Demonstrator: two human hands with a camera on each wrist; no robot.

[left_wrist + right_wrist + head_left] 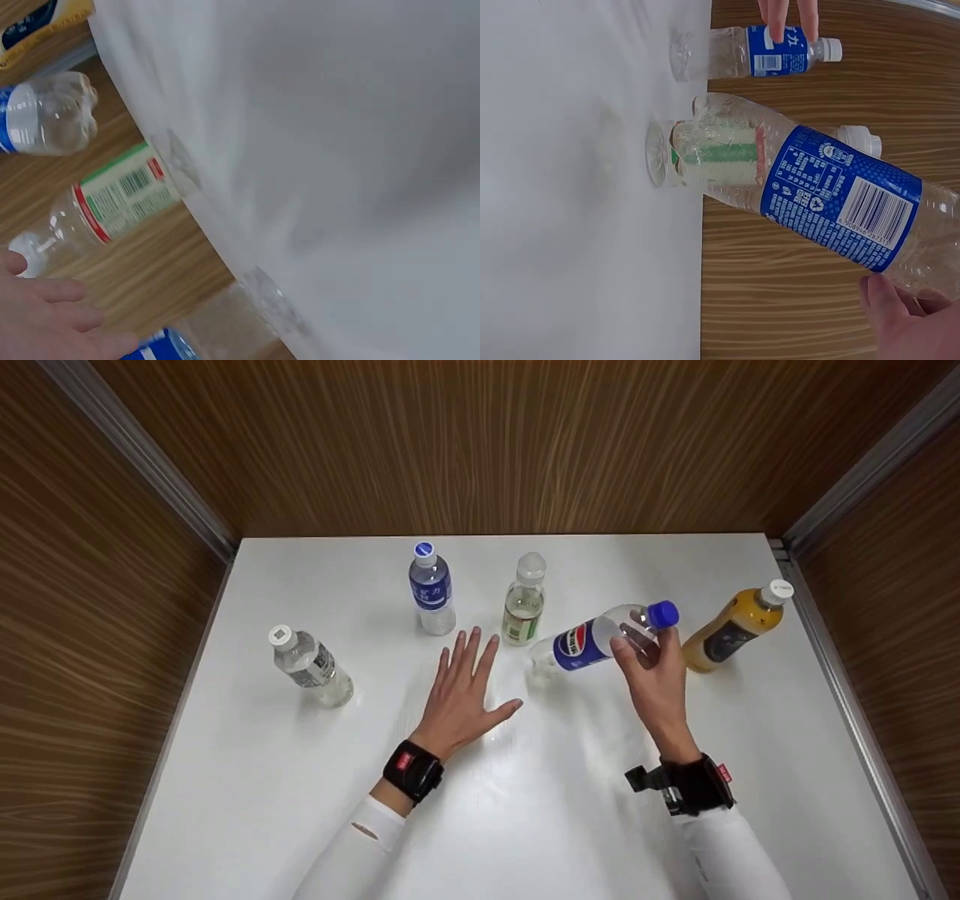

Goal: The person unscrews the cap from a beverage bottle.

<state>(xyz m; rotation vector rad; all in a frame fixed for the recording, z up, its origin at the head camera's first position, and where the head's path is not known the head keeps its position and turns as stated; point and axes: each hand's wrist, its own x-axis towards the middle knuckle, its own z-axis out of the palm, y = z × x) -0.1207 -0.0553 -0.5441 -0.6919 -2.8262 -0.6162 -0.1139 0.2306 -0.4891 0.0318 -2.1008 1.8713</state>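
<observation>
My right hand (660,682) holds a clear plastic Pepsi bottle (581,645) by its upper part, below the blue cap. The bottle tilts, with its base toward the left, and in the left wrist view that base (64,112) appears raised off the table. My left hand (457,701) is spread flat with nothing in it, fingers pointing away from me. Nearest its fingertips stand a blue-labelled bottle (431,592) and a small clear bottle with a green and white label (523,607). The Pepsi bottle partly covers that small bottle (731,154) in the right wrist view.
A clear bottle with a white cap (311,666) stands at the left of the white table (510,825). To the right, beside my right hand, is a bottle of orange drink (731,630). Brown wood-grain panels (495,450) enclose the back and both sides.
</observation>
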